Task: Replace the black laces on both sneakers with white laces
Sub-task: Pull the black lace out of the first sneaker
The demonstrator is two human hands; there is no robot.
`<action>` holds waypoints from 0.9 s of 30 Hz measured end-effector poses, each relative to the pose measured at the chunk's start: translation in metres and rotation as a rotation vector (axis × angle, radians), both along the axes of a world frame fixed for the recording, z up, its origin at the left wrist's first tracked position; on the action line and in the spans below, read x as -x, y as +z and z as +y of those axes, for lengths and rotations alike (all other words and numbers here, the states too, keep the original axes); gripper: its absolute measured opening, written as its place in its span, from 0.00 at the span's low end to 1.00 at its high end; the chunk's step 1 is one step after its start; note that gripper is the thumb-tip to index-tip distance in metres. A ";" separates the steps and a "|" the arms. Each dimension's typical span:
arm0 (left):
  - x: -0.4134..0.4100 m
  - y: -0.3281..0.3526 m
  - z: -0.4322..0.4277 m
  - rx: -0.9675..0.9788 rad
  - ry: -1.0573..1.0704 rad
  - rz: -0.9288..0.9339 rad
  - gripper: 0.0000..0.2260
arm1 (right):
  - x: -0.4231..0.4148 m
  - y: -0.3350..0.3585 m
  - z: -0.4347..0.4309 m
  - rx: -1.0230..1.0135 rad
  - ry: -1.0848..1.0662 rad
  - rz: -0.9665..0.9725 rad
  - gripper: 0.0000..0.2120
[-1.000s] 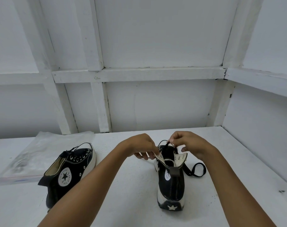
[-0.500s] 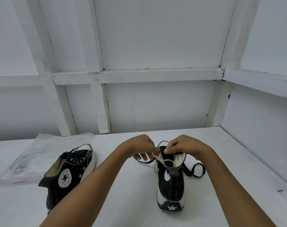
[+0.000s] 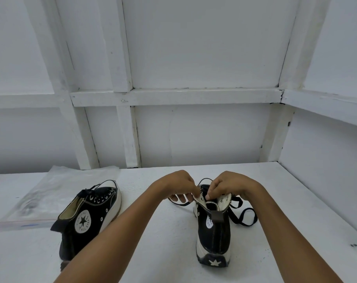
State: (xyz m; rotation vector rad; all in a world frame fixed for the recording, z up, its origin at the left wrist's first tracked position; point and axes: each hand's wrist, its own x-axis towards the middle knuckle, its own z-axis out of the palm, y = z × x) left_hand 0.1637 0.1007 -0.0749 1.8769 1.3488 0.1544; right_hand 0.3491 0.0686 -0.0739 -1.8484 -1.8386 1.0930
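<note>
Left hand (image 3: 177,186): head view; fingers curled, thumb and forefinger pinching the pale left collar flap of the near sneaker (image 3: 214,233) at its top eyelet.
Right hand (image 3: 232,185): fingers curled, tips pinching the black lace (image 3: 233,213) just above the tongue, close against the left hand.
Near sneaker: black high-top, upright, heel toward the camera, right of the worktop's middle (star patch on the heel, collar spread open).
Black lace: free of the upper eyelets; loose loops lie on the worktop (image 3: 169,252) on both sides of the shoe, the larger to its right.
Second sneaker (image 3: 87,217): toward the worktop's left edge, well apart from the first, toe pointing away; its own lace is threaded and knotted.
Plastic bag (image 3: 57,193): clear, flat, at the back left of the worktop, just behind the second sneaker (contents too blurred to name).
Backdrop: white panelled wall (image 3: 204,58) along the worktop's rear and right edges.
</note>
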 end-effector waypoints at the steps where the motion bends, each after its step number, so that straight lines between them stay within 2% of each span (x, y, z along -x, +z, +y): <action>1: 0.000 0.000 0.000 -0.002 0.002 0.000 0.05 | 0.000 0.000 0.000 -0.001 -0.004 0.002 0.06; 5: 0.001 -0.002 -0.001 -0.002 0.014 -0.011 0.04 | -0.001 -0.006 0.001 -0.020 -0.057 0.055 0.07; 8: -0.001 -0.002 -0.005 0.017 0.023 -0.010 0.04 | -0.004 -0.007 -0.002 0.002 -0.037 0.042 0.04; 14: -0.001 0.000 -0.007 -0.001 0.034 -0.006 0.05 | -0.008 -0.010 -0.001 -0.111 -0.090 0.165 0.04; 16: 0.001 0.000 -0.007 0.008 0.035 -0.004 0.04 | -0.008 -0.006 -0.004 -0.123 -0.121 0.301 0.07; 18: 0.001 0.000 -0.007 0.005 0.035 0.004 0.05 | -0.008 -0.001 -0.004 -0.117 -0.132 0.516 0.10; 21: 0.001 0.002 -0.007 0.006 0.033 -0.013 0.06 | -0.009 0.009 -0.006 -0.092 -0.170 0.790 0.10; 23: 0.001 0.003 -0.008 -0.002 0.034 -0.039 0.04 | -0.008 0.012 -0.007 -0.111 -0.212 0.739 0.09; 27: 0.000 0.003 -0.011 0.004 0.039 -0.051 0.03 | -0.008 0.008 -0.004 -0.175 -0.208 0.362 0.08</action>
